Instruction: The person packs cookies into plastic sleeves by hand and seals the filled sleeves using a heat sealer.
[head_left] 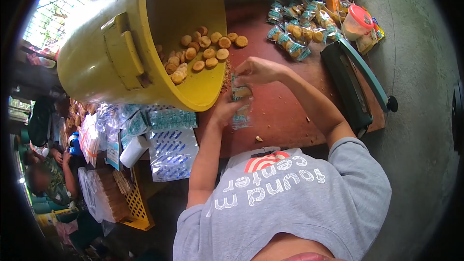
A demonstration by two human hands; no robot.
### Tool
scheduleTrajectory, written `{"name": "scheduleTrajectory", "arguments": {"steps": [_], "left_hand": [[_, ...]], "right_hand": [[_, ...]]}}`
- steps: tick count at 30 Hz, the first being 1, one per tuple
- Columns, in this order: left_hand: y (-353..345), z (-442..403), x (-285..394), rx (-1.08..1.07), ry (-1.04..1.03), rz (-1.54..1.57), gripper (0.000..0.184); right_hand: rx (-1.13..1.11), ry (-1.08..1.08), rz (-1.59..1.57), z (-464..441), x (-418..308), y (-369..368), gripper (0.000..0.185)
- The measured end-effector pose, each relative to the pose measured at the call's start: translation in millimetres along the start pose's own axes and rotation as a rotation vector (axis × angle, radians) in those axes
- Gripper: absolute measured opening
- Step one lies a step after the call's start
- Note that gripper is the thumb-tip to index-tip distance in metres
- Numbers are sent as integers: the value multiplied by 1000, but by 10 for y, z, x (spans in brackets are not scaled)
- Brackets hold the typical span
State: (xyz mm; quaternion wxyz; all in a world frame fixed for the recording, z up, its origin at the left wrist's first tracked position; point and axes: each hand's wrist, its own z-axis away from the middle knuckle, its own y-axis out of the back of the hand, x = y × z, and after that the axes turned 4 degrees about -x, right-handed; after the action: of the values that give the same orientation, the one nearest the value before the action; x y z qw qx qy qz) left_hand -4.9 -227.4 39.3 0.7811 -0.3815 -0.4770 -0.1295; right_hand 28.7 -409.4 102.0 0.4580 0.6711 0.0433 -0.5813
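Observation:
My left hand (224,109) is closed around a small clear plastic packet (241,116) with teal print, held over the red-brown table. A round biscuit (243,92) shows inside its upper part. The fingers of my right hand (257,70) are pinched together at the packet's upper end; whether they also hold a biscuit is hidden. Just beyond my hands, a large yellow tub (140,34) lies on its side, its mouth facing right. Loose round golden biscuits (210,53) are spread over its inner wall, and some sit at the rim.
Filled biscuit packets (292,43) lie heaped at the back of the table (282,111). A bar heat sealer (350,84) stands at the right, near a red-lidded container (357,23). Plastic bags (172,152) lie at left, above a yellow crate (137,208). Another person (55,179) is at far left.

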Motion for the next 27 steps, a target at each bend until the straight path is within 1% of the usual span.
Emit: {"name": "scheduleTrajectory", "arguments": {"steps": [1,3,4,6,7,9,10,12,13,14,16,17,18,20,21,22,24,25,26,27], "left_hand": [[-19,19,-5,35,-15,-3,29],[50,16,-53,60,-23,-16,32],[69,24,-79,82,-24,-23,36],[37,52,-43,97,-6,-10,35],[26,59,-26,110,11,4,34],[26,70,-23,106,-2,8,35],[32,70,-16,97,-12,13,37],[50,85,-30,108,-21,7,37],[63,83,-34,117,-27,2,37],[77,92,-50,120,-26,6,37],[100,95,-68,150,-3,-28,38],[87,84,-68,147,-1,-25,38],[67,75,-65,162,-34,-19,37],[65,38,-67,170,-64,-11,36],[93,10,-72,147,-78,-56,37],[110,-14,-69,125,-92,-103,38],[88,-23,-29,84,-73,-89,36],[78,-28,-15,48,-57,-75,35],[88,-43,-37,47,-58,-75,35],[99,-59,-69,42,-37,-3,32]], "right_hand": [[-1,4,2,-69,20,28,37],[312,-5,-156,-294,164,107,31],[310,-3,-158,-471,361,114,31],[564,-57,23,-862,862,19,26],[563,-52,24,-958,958,-86,26],[810,-240,226,-1061,1001,-262,24],[809,-234,227,-1069,998,-281,24],[778,-133,-53,-1033,950,-303,20],[779,-116,-171,-1002,906,-272,11],[774,-118,-172,-964,873,-224,11],[728,84,-481,-840,754,-77,18],[676,91,-495,-728,663,-13,23],[678,87,-495,-591,560,54,23],[272,110,-290,-313,377,165,20],[209,50,-209,-193,238,154,22],[213,46,-209,-134,225,105,22],[107,-107,-218,-47,204,26,22],[88,-73,-144,-6,178,-1,20],[89,-72,-143,2,164,-35,20],[111,-27,33,-4,154,-68,20]]}}
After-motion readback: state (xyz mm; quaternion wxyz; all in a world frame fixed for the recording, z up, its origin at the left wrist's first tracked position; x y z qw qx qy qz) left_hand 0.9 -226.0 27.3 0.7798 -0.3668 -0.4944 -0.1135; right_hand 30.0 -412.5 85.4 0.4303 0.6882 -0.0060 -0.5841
